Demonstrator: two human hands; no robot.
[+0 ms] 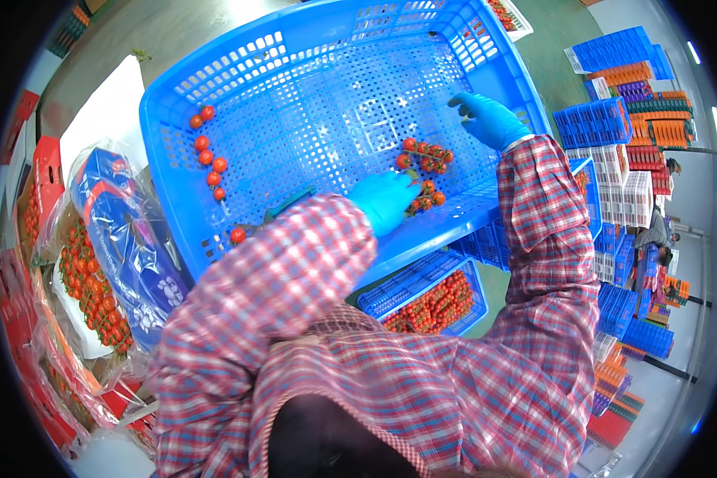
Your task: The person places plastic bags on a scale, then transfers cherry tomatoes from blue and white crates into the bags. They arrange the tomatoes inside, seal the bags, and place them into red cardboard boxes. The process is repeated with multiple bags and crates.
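Both of my hands wear blue gloves and are over a large blue perforated plastic crate (319, 134). My left hand (385, 202) is low in the crate, its fingertips at a small truss of cherry tomatoes (427, 199). Whether the fingers grip the stem is hidden. Just beyond lies another truss of red cherry tomatoes (425, 154) on the crate floor. My right hand (491, 121) hovers near the crate's right side, holding nothing, with fingers curved and apart. Along the left side lie several loose tomatoes (205, 157). Part of a dark green tool handle (290, 203) shows beside my left sleeve.
At left, an open carton holds vine tomatoes (92, 287), beside blue printed packaging in clear plastic (125, 233). Below the crate's near edge is a blue basket of tomatoes (436, 305). Stacked crates (594, 122) line the right, where a person (654, 236) is visible farther off.
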